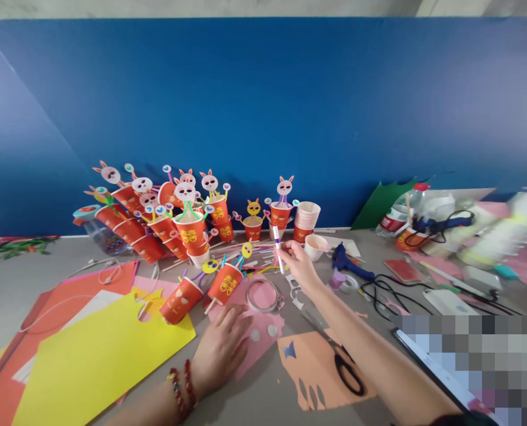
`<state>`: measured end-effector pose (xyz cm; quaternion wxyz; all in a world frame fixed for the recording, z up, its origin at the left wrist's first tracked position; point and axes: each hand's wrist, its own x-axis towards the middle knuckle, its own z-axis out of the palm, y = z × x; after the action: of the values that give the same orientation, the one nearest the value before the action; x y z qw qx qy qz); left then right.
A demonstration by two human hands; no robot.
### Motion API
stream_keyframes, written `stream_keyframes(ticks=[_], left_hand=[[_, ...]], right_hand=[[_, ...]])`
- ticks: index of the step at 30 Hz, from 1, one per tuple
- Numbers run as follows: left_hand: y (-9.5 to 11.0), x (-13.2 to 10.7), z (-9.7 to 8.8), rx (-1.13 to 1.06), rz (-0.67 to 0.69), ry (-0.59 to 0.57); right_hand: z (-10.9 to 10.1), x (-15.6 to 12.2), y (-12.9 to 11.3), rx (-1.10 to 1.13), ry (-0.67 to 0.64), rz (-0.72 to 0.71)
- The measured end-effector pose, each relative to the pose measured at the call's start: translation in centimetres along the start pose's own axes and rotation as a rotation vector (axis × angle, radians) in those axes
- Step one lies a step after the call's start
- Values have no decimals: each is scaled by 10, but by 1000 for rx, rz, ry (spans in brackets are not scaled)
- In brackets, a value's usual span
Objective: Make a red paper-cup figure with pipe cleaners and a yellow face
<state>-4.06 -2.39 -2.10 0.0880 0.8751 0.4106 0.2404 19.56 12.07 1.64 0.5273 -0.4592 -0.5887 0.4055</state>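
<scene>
My right hand (296, 261) is closed around a white marker with a purple band (277, 242), held nearly upright above the table. My left hand (221, 349) lies palm down with loosely spread fingers, partly over a cut pink sheet (263, 349) with small white circles on it. Just beyond its fingers, a red paper cup (226, 284) leans with a yellow animal face on a stick. Another tilted red cup (182, 300) lies to its left. A roll of clear tape (262, 294) rests on pink paper between my hands.
Decorated rabbit cups (190, 229) crowd the back left; stacked cups (307, 218) stand behind. Black-handled scissors (349, 374) lie on orange paper (310, 361). A blue glue gun (351, 263) trails its cord at right, near a phone (450, 302). Yellow card (99, 349) covers the left.
</scene>
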Motion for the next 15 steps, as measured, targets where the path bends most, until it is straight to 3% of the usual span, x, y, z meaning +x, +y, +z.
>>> stream_keyframes(ticks=[7, 12, 15], left_hand=[[5, 0, 1, 26, 63, 12], [3, -2, 1, 19, 71, 55], [2, -4, -3, 67, 68, 122]], right_hand=[[-5, 11, 14, 11, 80, 16], [-5, 8, 11, 48, 50, 27], [-4, -7, 0, 51, -20, 33]])
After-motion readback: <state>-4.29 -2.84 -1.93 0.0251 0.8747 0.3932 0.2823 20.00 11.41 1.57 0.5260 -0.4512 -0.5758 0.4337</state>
